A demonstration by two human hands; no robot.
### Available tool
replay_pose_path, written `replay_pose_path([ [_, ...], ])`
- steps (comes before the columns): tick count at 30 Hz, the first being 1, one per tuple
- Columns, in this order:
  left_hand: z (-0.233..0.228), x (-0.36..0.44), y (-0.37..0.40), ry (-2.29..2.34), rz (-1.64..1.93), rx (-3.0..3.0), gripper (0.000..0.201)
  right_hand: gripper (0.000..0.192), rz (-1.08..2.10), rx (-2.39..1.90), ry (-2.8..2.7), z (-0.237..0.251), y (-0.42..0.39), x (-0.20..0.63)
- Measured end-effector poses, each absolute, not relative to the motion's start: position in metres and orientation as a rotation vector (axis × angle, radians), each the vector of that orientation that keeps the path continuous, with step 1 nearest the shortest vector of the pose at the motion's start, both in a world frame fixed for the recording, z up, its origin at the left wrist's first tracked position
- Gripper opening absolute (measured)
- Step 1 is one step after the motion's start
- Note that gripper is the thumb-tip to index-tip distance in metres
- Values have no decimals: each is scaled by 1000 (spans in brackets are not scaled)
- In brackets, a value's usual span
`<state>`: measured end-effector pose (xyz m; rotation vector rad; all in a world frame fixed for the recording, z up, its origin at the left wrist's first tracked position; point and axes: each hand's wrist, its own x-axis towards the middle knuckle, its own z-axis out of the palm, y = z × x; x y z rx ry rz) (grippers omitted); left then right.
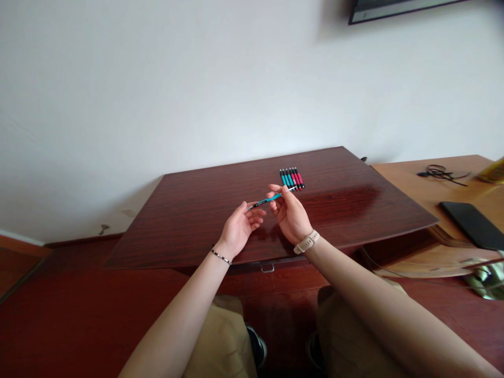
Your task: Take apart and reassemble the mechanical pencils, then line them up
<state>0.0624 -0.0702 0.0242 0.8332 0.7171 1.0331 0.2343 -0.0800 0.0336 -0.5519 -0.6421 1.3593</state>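
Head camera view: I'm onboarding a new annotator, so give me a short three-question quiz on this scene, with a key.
1. True or false: both hands grip the same teal pen.
2. Where does the row of pens lie, seen from the wearer?
A. on the dark table, beyond the hands
B. on the floor
C. on the lighter desk
3. Fill in: the watch band sits on the ___ wrist.

Key:
1. True: the left hand holds the dark tip end, the right hand the teal end.
2. A
3. right
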Motion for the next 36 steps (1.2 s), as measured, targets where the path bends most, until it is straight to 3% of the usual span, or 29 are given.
replay_pose_path([
  [21,27,63,-72,793,1123,1037,46,37,1352,-559,-626,28,-77,234],
  [36,27,61,-71,888,1190,1168,33,36,1335,-565,-595,26,-75,235],
])
